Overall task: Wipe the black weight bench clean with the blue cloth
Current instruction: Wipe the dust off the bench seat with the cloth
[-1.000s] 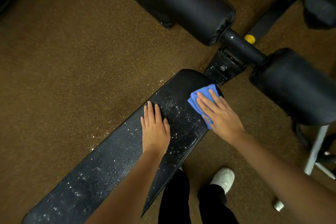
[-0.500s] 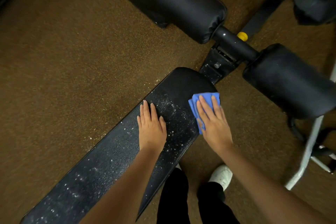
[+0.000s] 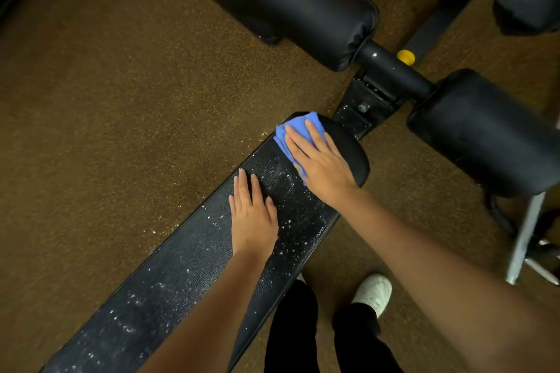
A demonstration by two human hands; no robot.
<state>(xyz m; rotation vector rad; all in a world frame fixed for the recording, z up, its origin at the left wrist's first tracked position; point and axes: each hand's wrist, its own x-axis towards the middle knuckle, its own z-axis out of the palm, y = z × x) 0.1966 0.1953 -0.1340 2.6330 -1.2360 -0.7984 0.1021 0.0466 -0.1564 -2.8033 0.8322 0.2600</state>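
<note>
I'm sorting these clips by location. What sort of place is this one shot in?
Most likely a gym or home workout room. A long black weight bench with padded leg rollers stands on speckled rubber-like flooring, and more dark equipment sits behind.

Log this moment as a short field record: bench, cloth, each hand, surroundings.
bench: black weight bench, white specks over most of its pad
cloth: blue cloth at the far rounded end
right hand: right hand flat, pressing the cloth
left hand: left hand flat on bare pad
surroundings: brown floor, two black roller pads
</note>
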